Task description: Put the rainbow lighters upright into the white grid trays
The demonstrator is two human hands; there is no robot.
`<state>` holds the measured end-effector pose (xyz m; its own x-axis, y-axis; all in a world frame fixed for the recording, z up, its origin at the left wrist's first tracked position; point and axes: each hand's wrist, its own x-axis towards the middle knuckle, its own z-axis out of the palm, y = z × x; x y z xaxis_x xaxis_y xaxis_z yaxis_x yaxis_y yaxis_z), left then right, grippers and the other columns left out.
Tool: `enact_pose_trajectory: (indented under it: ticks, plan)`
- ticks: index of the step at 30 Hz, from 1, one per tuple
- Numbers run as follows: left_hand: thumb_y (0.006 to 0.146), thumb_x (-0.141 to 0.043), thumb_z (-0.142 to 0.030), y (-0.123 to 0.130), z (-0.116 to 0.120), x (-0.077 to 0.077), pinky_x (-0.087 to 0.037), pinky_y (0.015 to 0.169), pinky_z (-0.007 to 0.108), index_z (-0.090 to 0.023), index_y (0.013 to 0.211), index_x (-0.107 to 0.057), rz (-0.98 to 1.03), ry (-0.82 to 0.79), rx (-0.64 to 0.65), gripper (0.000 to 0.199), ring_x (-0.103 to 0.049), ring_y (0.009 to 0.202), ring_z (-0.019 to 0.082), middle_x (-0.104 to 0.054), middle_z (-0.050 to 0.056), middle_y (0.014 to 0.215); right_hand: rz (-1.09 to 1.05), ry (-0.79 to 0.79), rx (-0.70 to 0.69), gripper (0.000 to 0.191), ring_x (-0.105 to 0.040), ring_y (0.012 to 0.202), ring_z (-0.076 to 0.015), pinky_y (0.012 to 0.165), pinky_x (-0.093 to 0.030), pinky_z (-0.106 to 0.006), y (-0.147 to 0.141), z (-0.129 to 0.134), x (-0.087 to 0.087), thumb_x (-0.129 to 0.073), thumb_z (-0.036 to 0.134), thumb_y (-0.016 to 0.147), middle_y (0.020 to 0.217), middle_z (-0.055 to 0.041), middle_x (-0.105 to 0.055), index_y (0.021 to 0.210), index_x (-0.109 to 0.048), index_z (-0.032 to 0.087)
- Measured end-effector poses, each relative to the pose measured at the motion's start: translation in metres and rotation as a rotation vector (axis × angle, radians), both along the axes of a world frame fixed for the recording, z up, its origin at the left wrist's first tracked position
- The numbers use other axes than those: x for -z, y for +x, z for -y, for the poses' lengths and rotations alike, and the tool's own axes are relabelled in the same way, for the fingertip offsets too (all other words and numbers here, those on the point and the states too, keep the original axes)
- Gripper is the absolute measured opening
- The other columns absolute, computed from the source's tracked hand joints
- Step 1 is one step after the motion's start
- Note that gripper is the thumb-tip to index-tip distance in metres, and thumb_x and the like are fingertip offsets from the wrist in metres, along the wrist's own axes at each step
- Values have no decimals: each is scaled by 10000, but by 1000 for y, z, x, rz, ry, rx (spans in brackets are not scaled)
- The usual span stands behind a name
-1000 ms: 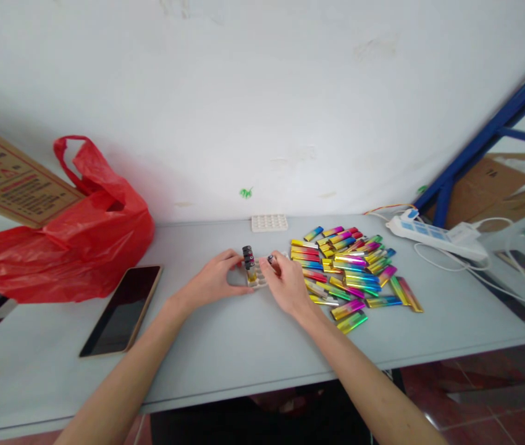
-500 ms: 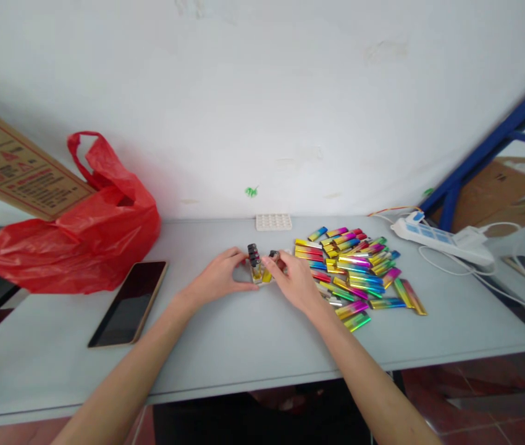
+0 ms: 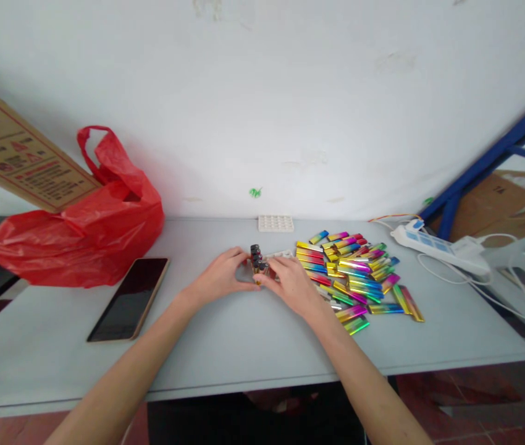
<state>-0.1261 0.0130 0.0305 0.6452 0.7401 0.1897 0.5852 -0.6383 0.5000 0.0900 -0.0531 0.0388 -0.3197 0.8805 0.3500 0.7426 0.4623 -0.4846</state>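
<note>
A white tray with holes lies on the table between my hands, partly hidden by my right hand. Several metallic lighters with black tops stand upright in a row at its left end. My left hand is curled around that end, fingertips behind and thumb in front. My right hand pinches another black-topped lighter right beside the row; its lower part is mostly covered by my fingers. To the right of my right hand lies a heap of shiny multicoloured lighters.
Against the wall sits a second white tray with holes. On the left are a dark-screened phone, a red plastic bag and a cardboard box. A white power strip with cables lies at the right, near a blue frame.
My right hand has moved slightly left, bringing its lighter from tilted and apart to upright against the row. My left hand stays at the tray's left end. The view has shifted a little.
</note>
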Motion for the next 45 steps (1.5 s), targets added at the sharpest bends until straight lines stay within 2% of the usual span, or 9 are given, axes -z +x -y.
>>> enact_pose_trajectory:
  ticks: [8, 11, 19, 26, 31, 34, 39, 42, 45]
  plan:
    - [755, -810, -561, 0, 2, -2, -515, 806, 363, -212, 967, -661, 16, 12, -2, 435, -644, 906, 268, -657, 60, 988, -191, -92, -13, 414, -621, 745, -177, 709, -411, -290, 9, -2, -4, -526, 529, 1043, 804, -29, -711, 852, -696, 204]
    - [737, -817, -481, -1, 1, -5, -527, 827, 371, -209, 986, -666, 11, -10, 11, 399, -655, 925, 277, -665, 68, 1008, -215, -23, 114, 393, -622, 736, -178, 712, -419, -291, 28, -9, -7, -473, 431, 1077, 791, -31, -703, 852, -696, 199]
    - [711, -757, -341, -10, 0, -8, -548, 870, 414, -230, 980, -687, 3, -52, 115, 300, -659, 954, 297, -665, 87, 1028, 182, 41, 316, 201, -659, 1039, -261, 989, -463, -386, 111, -40, -4, -600, 176, 982, 1103, -140, -733, 1097, -762, 150]
    - [605, -866, -671, -6, -2, 1, -540, 899, 459, -197, 1023, -650, 7, -2, 17, 668, -635, 993, 332, -648, 116, 1079, 386, -129, 268, 163, -690, 1018, -264, 954, -478, -367, 125, -57, -4, -629, 191, 985, 1061, -152, -765, 1042, -772, 139]
    - [610, -842, -722, -4, -3, 4, -537, 864, 429, -202, 964, -638, 12, 22, 4, 661, -631, 947, 308, -644, 97, 1035, 352, -146, 229, 82, -708, 988, -253, 924, -498, -354, 126, -60, -9, -704, 178, 930, 1023, -122, -783, 995, -748, 152]
    - [594, -849, -720, -4, -3, 1, -532, 803, 402, -204, 919, -633, 10, 13, 0, 647, -625, 896, 288, -638, 84, 996, 119, -105, 256, 135, -708, 1012, -243, 936, -516, -365, 126, -57, -8, -691, 200, 924, 1065, -118, -776, 1046, -725, 154]
    - [590, -825, -770, -3, -5, 0, -495, 709, 353, -204, 874, -601, -12, 27, -7, 672, -602, 824, 255, -621, 59, 944, -774, -60, 293, 250, -717, 959, -226, 923, -561, -393, 103, -48, -4, -769, 340, 822, 1022, -72, -766, 1021, -718, 198]
    - [604, -814, -769, -3, -5, 3, -470, 675, 328, -208, 847, -572, -34, 69, -9, 658, -578, 766, 226, -599, 34, 881, -1278, -166, 191, 442, -715, 1041, -224, 948, -577, -404, 79, -42, -13, -858, 386, 737, 1100, -40, -748, 1132, -704, 257]
    - [616, -820, -734, -1, -6, 4, -475, 696, 325, -206, 877, -577, -30, 119, -24, 638, -592, 774, 222, -623, 39, 889, -1532, -299, 52, 504, -711, 989, -197, 917, -598, -401, 57, -40, -28, -900, 364, 695, 1114, -10, -739, 1155, -706, 291]
